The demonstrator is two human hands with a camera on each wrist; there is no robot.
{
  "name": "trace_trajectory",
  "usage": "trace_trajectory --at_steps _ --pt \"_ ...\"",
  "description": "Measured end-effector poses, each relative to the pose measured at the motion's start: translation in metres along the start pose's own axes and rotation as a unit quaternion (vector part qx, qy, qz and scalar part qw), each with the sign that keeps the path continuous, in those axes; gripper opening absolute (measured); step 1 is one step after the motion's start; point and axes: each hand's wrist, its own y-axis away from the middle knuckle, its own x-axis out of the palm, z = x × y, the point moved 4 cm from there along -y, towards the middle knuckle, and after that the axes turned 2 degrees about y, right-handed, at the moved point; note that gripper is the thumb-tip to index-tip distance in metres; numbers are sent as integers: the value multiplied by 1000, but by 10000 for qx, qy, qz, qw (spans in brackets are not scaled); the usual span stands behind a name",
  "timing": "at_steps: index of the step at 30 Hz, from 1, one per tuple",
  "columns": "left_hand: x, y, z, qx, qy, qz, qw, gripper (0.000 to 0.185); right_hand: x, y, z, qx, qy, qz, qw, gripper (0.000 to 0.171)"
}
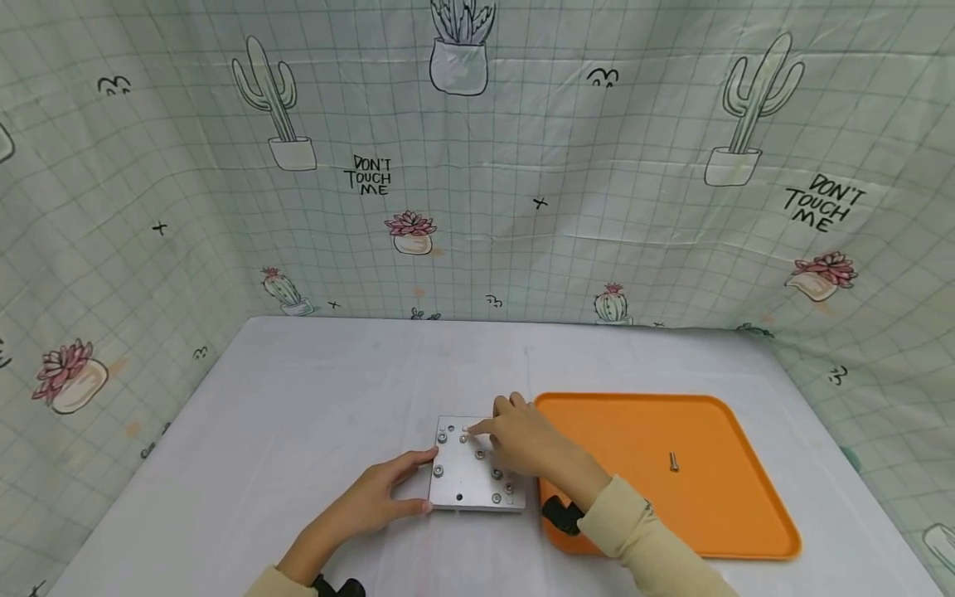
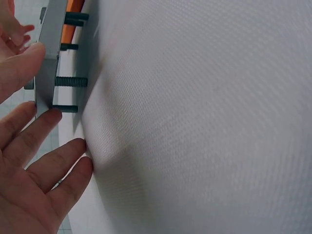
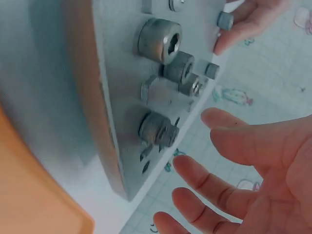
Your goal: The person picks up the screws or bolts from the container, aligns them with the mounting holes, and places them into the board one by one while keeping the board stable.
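Observation:
A square metal plate (image 1: 468, 481) lies on the white table, with several socket-head bolts (image 1: 438, 471) set in its holes. My left hand (image 1: 382, 496) rests flat beside it, thumb and fingers straight against the plate's left edge (image 2: 48, 73). In the left wrist view the bolt shanks (image 2: 70, 81) stick out under the plate. My right hand (image 1: 515, 439) hovers over the plate's far right part, its index fingertip close to a bolt (image 1: 464, 433). In the right wrist view its fingers (image 3: 229, 146) are spread and hold nothing, next to the bolt heads (image 3: 160, 39).
An orange tray (image 1: 731, 506) sits right of the plate, touching its right side, with a single bolt (image 1: 673, 462) lying in it. A cactus-print cloth (image 1: 477, 182) walls the table at the back and sides. A black wrist strap (image 1: 561, 516) shows on my right arm.

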Motion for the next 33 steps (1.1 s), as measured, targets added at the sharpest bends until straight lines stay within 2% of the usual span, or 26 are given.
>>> trace_trajectory --at_steps 6,14,22,28,33 --pt "0 -1 -1 43 13 -31 10000 62 -10 13 -15 41 -501 -405 9979 24" --pt "0 -1 -1 46 59 -36 10000 63 -18 39 -45 438 -883 -689 9927 23" --pt "-1 0 0 66 66 -56 9999 63 -20 69 -80 695 -1335 -831 9851 27" --pt "0 0 1 72 77 -62 9999 63 -16 88 -106 1057 -1728 -795 9760 32" --pt "0 0 0 85 85 -61 9999 62 -8 100 -128 1343 -1773 -859 9712 40"
